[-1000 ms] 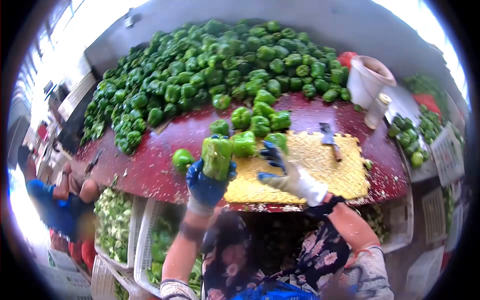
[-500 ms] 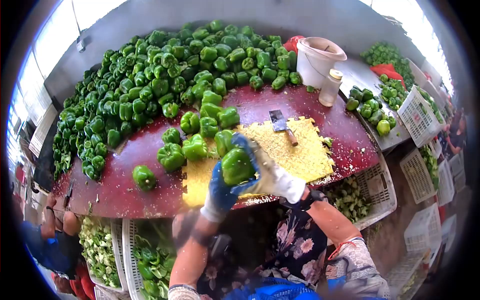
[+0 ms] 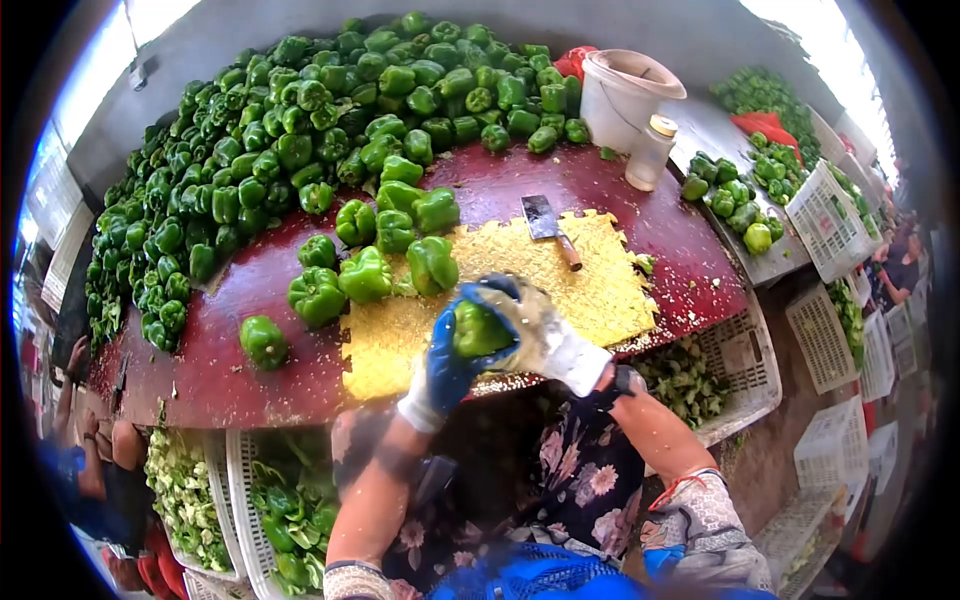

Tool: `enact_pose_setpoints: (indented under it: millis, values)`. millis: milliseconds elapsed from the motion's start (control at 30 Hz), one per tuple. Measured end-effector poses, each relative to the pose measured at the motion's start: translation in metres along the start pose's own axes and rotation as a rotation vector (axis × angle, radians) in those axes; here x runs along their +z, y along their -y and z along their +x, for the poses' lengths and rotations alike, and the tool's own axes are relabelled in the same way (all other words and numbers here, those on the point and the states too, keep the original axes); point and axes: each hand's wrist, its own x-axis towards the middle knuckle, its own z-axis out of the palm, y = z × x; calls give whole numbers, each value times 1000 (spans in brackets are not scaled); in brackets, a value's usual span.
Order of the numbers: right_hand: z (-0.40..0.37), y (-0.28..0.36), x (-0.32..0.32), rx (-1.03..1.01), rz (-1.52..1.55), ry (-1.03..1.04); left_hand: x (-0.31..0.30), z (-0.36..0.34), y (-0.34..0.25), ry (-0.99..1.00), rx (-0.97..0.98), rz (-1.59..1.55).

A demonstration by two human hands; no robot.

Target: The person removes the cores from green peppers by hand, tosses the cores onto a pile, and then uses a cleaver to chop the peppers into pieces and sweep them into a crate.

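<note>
Between both gloved hands I hold a green bell pepper (image 3: 480, 330) over the near edge of the yellow mat (image 3: 600, 290). My left hand (image 3: 446, 362), in a blue and white glove, wraps its left side. My right hand (image 3: 530, 325), in a soiled white and blue glove, closes over its top and right side. Just beyond my hands another bell pepper (image 3: 432, 265) stands on the mat, with several more grouped behind it. A cleaver (image 3: 543, 218) with a wooden handle lies at the mat's back edge, its blade flat.
A large heap of bell peppers (image 3: 290, 150) covers the back left of the red table (image 3: 300, 400). A white bucket (image 3: 620, 105) and a jar (image 3: 652, 152) stand back right. Crates of pepper scraps (image 3: 725, 400) and peppers (image 3: 290, 530) sit below the front edge. Another person (image 3: 95, 470) is at left.
My hands have closed more tightly around the pepper and turned it. The camera view has shifted, so the table and heap sit slightly higher and further left.
</note>
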Motion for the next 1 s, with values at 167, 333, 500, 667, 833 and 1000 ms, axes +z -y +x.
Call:
enact_pose_setpoints:
  millis: [167, 333, 500, 667, 833, 1000]
  values:
    - [-53, 15, -68, -189, -792, -282, 19, 1, -51, -62, -196, -278]
    - [-114, 35, -153, 842, -1404, -128, -39, -5, -31, -514, -247, -383]
    - [-55, 31, -87, 217, -905, -297, -52, -6, -36, -711, -174, -390]
    - [68, -13, 3, 158, -824, -208, -59, -6, -32, -746, -175, -396]
    - [151, -70, 37, 50, -924, -143, -69, -3, -23, -753, -132, -356]
    - [141, -67, 9, 214, -710, -99, -66, 3, -20, -737, -98, -311]
